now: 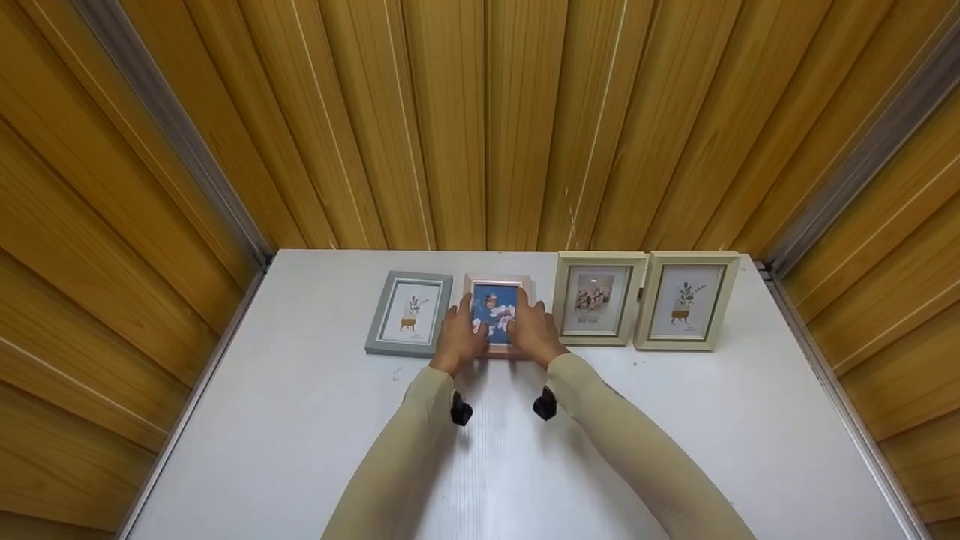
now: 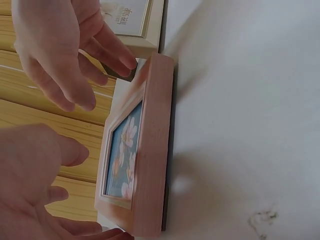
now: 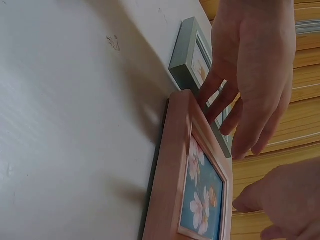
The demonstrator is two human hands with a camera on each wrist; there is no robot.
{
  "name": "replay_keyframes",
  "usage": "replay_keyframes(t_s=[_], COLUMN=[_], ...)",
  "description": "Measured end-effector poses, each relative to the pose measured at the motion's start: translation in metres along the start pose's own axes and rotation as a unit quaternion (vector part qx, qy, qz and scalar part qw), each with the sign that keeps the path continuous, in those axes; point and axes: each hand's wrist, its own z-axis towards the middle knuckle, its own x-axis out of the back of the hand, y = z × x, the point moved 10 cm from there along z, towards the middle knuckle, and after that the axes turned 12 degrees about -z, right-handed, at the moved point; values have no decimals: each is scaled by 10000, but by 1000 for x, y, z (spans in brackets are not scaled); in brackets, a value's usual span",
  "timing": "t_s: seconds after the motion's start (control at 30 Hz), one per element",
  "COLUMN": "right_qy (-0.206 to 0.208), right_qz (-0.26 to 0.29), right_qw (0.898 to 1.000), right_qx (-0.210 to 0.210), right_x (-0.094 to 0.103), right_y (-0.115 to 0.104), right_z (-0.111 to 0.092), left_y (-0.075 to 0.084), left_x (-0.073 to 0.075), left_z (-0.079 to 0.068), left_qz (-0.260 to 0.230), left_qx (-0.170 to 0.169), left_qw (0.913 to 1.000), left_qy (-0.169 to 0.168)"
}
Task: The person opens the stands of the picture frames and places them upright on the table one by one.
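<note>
A pink photo frame (image 1: 498,279) with a blue flower picture leans back on the white table between both hands. My left hand (image 1: 460,339) is at its left side, fingers extended along the edge; in the right wrist view these fingers (image 3: 214,93) reach the frame's side. At the right side is my right hand (image 1: 536,331); its fingertips (image 2: 126,64) come close to or touch the frame's corner in the left wrist view. Both thumbs are held in front of the picture. The frame's back is hidden.
A grey-green photo frame (image 1: 379,346) stands to the left. Two cream photo frames, one with a flower-bunch picture (image 1: 596,292) and one with a potted-plant picture (image 1: 686,304), stand to the right. Wood-panelled walls (image 1: 480,135) enclose the white table (image 1: 300,420).
</note>
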Motion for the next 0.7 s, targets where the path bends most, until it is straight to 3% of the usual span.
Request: replay_keyframes(t_s=[0.27, 0.47, 0.7], right_qy=[39, 64, -66], right_qz=[-234, -351, -339], right_qw=[9994, 9992, 9994], right_qx=[-258, -162, -11], right_x=[-8, -14, -19], right_y=[1, 1, 1], right_z=[5, 6, 5], left_y=[-2, -7, -1], left_x=[0, -4, -5], left_z=[7, 10, 6], left_qz=[352, 119, 252], left_qx=[46, 318, 46], left_qw=[9993, 9994, 9996], left_qy=[134, 18, 98])
